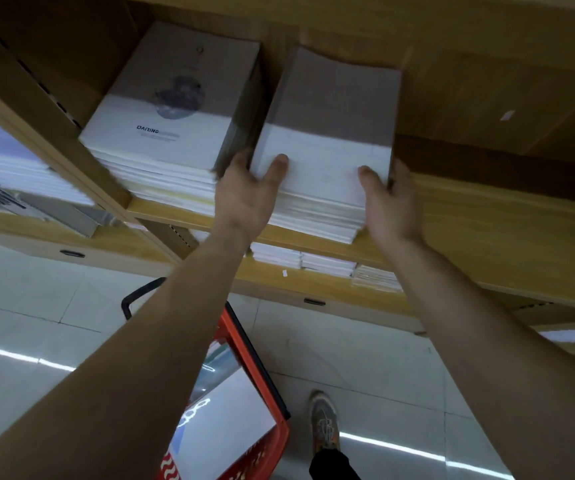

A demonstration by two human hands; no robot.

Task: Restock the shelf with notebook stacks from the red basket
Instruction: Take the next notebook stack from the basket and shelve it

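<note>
Notebook stack [327, 157] clasped between both hands' fingers [276, 168].

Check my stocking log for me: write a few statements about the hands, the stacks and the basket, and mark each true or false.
1. Both hands grip the right stack, the left hand and the right hand at its near corners. True.
2. The right stack hangs in the air above the shelf. False: it rests on the shelf.
3. The left stack shows the word DARING. True.
4. The basket is blue. False: it is red.
5. The basket stands on the shelf. False: it is on the floor, below the arms.
</note>
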